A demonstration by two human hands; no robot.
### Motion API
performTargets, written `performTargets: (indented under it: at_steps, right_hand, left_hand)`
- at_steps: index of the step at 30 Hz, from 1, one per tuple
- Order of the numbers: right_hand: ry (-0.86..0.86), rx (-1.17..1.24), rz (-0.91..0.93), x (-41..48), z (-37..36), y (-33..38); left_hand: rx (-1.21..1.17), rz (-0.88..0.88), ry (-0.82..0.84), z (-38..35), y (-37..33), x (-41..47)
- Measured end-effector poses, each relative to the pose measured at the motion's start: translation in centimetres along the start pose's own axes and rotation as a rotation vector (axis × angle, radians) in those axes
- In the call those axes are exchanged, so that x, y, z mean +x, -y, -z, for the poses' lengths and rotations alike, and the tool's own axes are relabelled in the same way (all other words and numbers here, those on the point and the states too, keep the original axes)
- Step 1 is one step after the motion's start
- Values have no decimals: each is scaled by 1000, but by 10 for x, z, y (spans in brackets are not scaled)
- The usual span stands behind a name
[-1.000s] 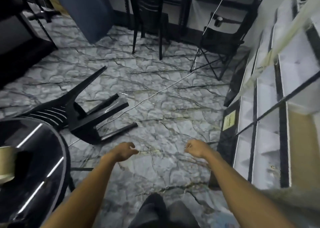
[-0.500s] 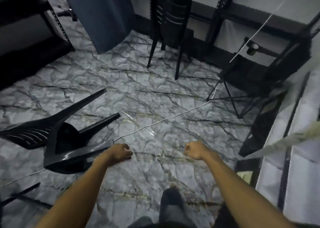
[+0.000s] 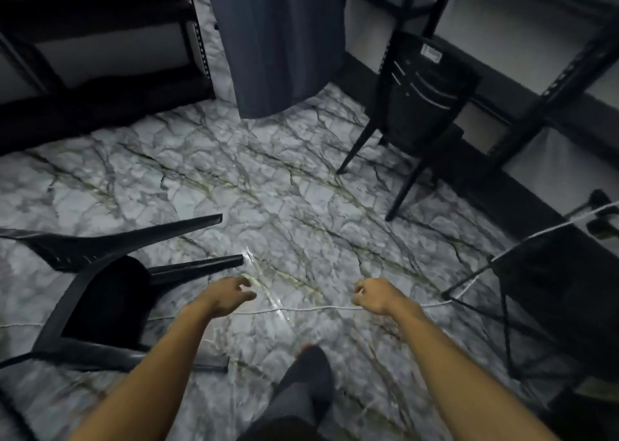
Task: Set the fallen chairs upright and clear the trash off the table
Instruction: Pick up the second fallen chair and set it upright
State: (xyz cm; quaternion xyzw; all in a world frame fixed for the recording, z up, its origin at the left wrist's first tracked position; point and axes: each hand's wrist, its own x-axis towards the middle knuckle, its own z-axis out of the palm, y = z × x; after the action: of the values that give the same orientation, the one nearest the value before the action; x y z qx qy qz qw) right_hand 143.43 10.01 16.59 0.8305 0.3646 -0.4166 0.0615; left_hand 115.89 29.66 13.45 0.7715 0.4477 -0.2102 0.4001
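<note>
A black plastic chair (image 3: 100, 293) lies on its side on the marble floor at the lower left, its legs pointing right. My left hand (image 3: 227, 294) hovers just right of the chair's legs, fingers loosely curled, holding nothing. My right hand (image 3: 375, 294) hangs level with it further right, fingers loosely curled and empty. The table and its trash are out of view.
An upright black chair (image 3: 422, 105) stands at the back right by metal shelving (image 3: 569, 72). A black folding chair (image 3: 549, 300) stands at the right. A white cable (image 3: 301, 309) crosses the floor. A dark blue curtain (image 3: 278, 38) hangs at the back. My leg (image 3: 308, 387) is below.
The view has swung left and I have stepped closer to the fallen chair. The round table has left the frame. Both hands have loosened from tighter fists.
</note>
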Motion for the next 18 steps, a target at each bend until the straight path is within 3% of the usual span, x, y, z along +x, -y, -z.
performTargets:
  at_steps: [8, 18]
  right_hand:
    - [31, -106, 126, 134, 141, 56]
    - [116, -372, 391, 315, 303, 185]
  left_hand:
    - [-102, 62, -102, 98, -50, 87]
    - [-384, 326, -271, 209, -51, 183]
